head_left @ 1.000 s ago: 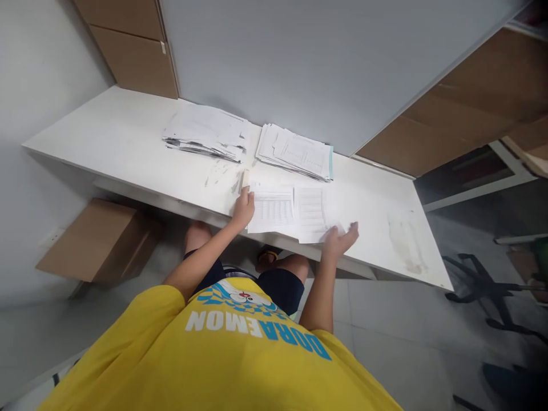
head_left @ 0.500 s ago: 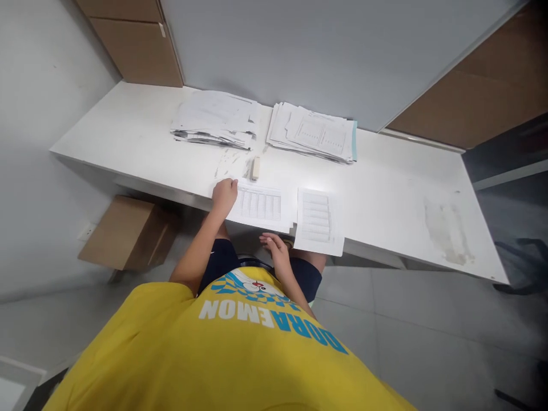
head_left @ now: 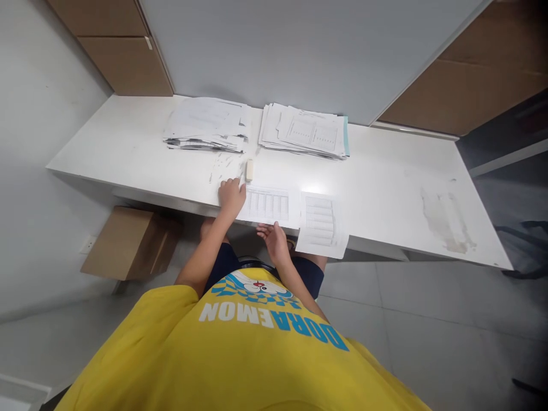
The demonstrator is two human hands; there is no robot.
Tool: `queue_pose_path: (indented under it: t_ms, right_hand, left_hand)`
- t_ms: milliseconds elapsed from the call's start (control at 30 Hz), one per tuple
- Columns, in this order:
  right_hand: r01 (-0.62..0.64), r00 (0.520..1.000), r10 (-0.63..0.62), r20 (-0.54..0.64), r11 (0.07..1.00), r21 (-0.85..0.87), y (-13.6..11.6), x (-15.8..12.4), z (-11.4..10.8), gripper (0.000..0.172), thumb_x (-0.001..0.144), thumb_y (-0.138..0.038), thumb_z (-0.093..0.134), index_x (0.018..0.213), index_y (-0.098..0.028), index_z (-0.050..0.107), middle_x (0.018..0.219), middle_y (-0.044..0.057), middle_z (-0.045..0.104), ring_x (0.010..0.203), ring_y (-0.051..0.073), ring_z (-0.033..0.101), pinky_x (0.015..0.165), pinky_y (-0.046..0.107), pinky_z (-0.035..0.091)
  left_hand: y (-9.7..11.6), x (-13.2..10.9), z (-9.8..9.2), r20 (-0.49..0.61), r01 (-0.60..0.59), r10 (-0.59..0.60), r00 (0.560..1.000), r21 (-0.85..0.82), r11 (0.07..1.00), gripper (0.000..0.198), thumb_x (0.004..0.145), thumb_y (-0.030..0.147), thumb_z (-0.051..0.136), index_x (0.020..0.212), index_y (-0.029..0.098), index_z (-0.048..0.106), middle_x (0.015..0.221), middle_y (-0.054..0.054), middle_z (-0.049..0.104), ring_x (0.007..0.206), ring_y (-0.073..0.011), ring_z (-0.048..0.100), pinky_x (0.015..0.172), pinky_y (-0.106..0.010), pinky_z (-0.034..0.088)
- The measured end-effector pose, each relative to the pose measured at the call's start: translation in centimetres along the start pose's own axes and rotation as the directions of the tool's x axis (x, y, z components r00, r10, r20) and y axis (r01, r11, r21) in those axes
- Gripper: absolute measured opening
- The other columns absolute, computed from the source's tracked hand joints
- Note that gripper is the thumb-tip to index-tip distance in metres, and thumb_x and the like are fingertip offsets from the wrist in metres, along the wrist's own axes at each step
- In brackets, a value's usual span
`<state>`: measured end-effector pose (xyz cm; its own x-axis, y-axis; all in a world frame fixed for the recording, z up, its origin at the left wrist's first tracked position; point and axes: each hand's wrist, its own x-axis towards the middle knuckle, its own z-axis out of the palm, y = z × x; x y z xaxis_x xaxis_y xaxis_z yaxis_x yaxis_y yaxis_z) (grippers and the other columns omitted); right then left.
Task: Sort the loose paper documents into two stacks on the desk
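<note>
A printed sheet (head_left: 269, 204) with a table lies at the front edge of the white desk. My left hand (head_left: 232, 197) is at its left end, thumb and fingers pinched at the paper's corner. At the sheet's front edge is my right hand (head_left: 276, 242), thumb at the paper and fingers below the desk edge. A second printed sheet (head_left: 322, 224) lies to the right, its lower part hanging over the edge. Just beyond my left hand sits a small cream block (head_left: 249, 170).
Two paper stacks, the left (head_left: 205, 123) and the right (head_left: 303, 132), lie at the back of the desk (head_left: 385, 188) by a grey panel. A cardboard box (head_left: 117, 242) stands below the desk at left.
My left hand has shifted slightly right and its fingers have moved at the sheet's corner. My right hand has risen to the sheet's front edge. The camera view has shifted a little.
</note>
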<state>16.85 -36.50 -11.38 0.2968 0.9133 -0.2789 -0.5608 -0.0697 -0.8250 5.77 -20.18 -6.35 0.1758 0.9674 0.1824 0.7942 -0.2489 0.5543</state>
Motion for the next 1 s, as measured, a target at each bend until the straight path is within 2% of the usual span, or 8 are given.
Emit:
queue_pose_path:
  t_ms: [167, 233, 367, 700, 800, 867, 933, 1000]
  right_hand:
    - [-0.003, 0.991, -0.007, -0.133, 0.998, -0.068, -1.0, 1.0, -0.3, 0.045, 0.078, -0.066, 0.063, 0.067, -0.022, 0.058, 0.06, 0.002, 0.065, 0.057, 0.015, 0.06, 0.06, 0.029, 0.052]
    - [-0.005, 0.989, -0.002, -0.148, 0.999, -0.048, -1.2, 1.0, -0.5, 0.042, 0.076, -0.061, 0.067, 0.065, -0.022, 0.058, 0.059, 0.002, 0.064, 0.055, 0.014, 0.058, 0.057, 0.028, 0.051]
    - [0.007, 0.989, -0.009, -0.146, 1.0, -0.011, -1.2, 0.5, -0.8, 0.041, 0.073, -0.059, 0.07, 0.066, -0.02, 0.061, 0.063, 0.004, 0.068, 0.057, 0.015, 0.06, 0.06, 0.029, 0.053]
    - [0.06, 0.998, -0.062, 0.008, 0.919, -0.389, 1.6, -3.5, -0.6, 0.043, 0.085, -0.059, 0.057, 0.103, -0.021, 0.065, 0.091, 0.007, 0.075, 0.069, 0.017, 0.065, 0.061, 0.032, 0.055]
    - [0.267, 0.959, -0.265, 0.097, 0.742, -0.614, -0.3, -3.7, -1.3, 0.035, 0.093, -0.051, 0.049, 0.103, -0.022, 0.068, 0.09, 0.007, 0.074, 0.08, 0.021, 0.068, 0.077, 0.038, 0.057]
    - [0.395, 0.881, -0.453, 0.135, 0.547, -0.738, -2.6, -3.4, -2.3, 0.034, 0.097, -0.046, 0.045, 0.105, -0.022, 0.068, 0.097, 0.01, 0.074, 0.094, 0.024, 0.069, 0.091, 0.044, 0.055]
    - [0.399, 0.785, -0.612, 0.097, 0.378, -0.835, -5.0, -2.6, -3.9, 0.038, 0.099, -0.044, 0.041, 0.115, -0.021, 0.066, 0.11, 0.014, 0.071, 0.11, 0.028, 0.065, 0.102, 0.05, 0.049]
    - [0.327, 0.736, -0.673, 0.077, 0.253, -0.91, -6.9, -1.5, -5.6, 0.047, 0.099, -0.046, 0.039, 0.133, -0.019, 0.056, 0.13, 0.018, 0.063, 0.127, 0.031, 0.055, 0.11, 0.055, 0.041]
  left_hand:
    - [-0.3, 0.6, -0.3, -0.035, -0.033, 0.032, 0.999, -0.032, 0.999, 0.043, 0.091, 0.034, 0.057, 0.13, 0.014, 0.056, 0.127, -0.021, 0.059, 0.124, -0.0393, 0.048, 0.106, -0.051, 0.038]
    - [-0.6, 0.9, -0.4, -0.006, -0.172, 0.172, 0.985, -0.047, 0.984, 0.054, 0.093, 0.036, 0.053, 0.142, 0.015, 0.046, 0.142, -0.019, 0.052, 0.133, -0.0361, 0.043, 0.113, -0.049, 0.035]
    - [-1.1, 1.1, -0.3, 0.177, -0.444, 0.439, 0.881, -0.011, 0.896, 0.059, 0.098, 0.038, 0.042, 0.153, 0.019, 0.033, 0.161, -0.011, 0.035, 0.148, -0.0303, 0.03, 0.122, -0.047, 0.026]
    - [-0.8, 1.2, 0.2, 0.246, -0.444, 0.418, 0.874, 0.06, 0.894, 0.061, 0.101, 0.039, 0.036, 0.158, 0.022, 0.025, 0.167, -0.007, 0.023, 0.153, -0.0292, 0.023, 0.123, -0.047, 0.026]
    - [-1.1, 1.4, 0.3, 0.267, -0.431, 0.403, 0.875, 0.053, 0.901, 0.057, 0.103, 0.034, 0.028, 0.158, 0.021, 0.027, 0.167, -0.006, 0.023, 0.154, -0.0274, 0.02, 0.123, -0.046, 0.025]
    - [-1.4, 1.6, 0.5, 0.297, -0.427, 0.397, 0.868, 0.041, 0.903, 0.056, 0.102, 0.029, 0.025, 0.158, 0.021, 0.027, 0.167, -0.006, 0.023, 0.155, -0.0264, 0.017, 0.124, -0.046, 0.024]
    - [-1.7, 1.7, 0.9, 0.325, -0.427, 0.395, 0.859, 0.032, 0.903, 0.057, 0.102, 0.025, 0.025, 0.159, 0.022, 0.025, 0.168, -0.005, 0.021, 0.156, -0.0261, 0.014, 0.125, -0.047, 0.022]
    - [-2.0, 1.9, 1.2, 0.331, -0.426, 0.393, 0.858, 0.029, 0.904, 0.059, 0.101, 0.024, 0.027, 0.16, 0.025, 0.022, 0.169, -0.004, 0.019, 0.156, -0.0266, 0.013, 0.125, -0.05, 0.02]
